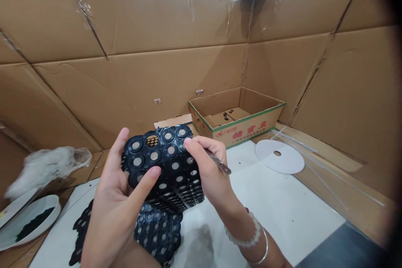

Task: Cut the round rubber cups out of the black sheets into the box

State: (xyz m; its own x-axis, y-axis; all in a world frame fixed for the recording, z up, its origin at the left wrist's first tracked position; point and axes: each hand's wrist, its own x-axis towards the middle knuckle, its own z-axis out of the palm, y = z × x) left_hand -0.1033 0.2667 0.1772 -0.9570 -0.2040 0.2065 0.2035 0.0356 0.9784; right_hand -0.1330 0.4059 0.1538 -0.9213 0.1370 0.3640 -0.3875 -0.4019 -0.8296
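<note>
My left hand (116, 201) grips a stack of black rubbery sheets (171, 167) punched with rows of round washer-like rings, its thumb lying across the face. Several rings have pale metallic centres, and one opening near the top edge (152, 140) shows a brownish mesh. My right hand (204, 167) presses its fingertips on the stack's right side and holds a slim metal tool (220, 164), its tip hidden in the fingers. Below the hands hangs more of the black sheet (157, 230), and another black piece (80, 234) lies at lower left.
A cardboard box (238, 121) with black bits inside stands at the back right. A white disc with a centre hole (279, 156) lies on the white table (266, 205). At left are a white bowl (31, 222) with dark pieces and a fluffy white bundle (47, 167). Cardboard walls (157, 21) surround everything.
</note>
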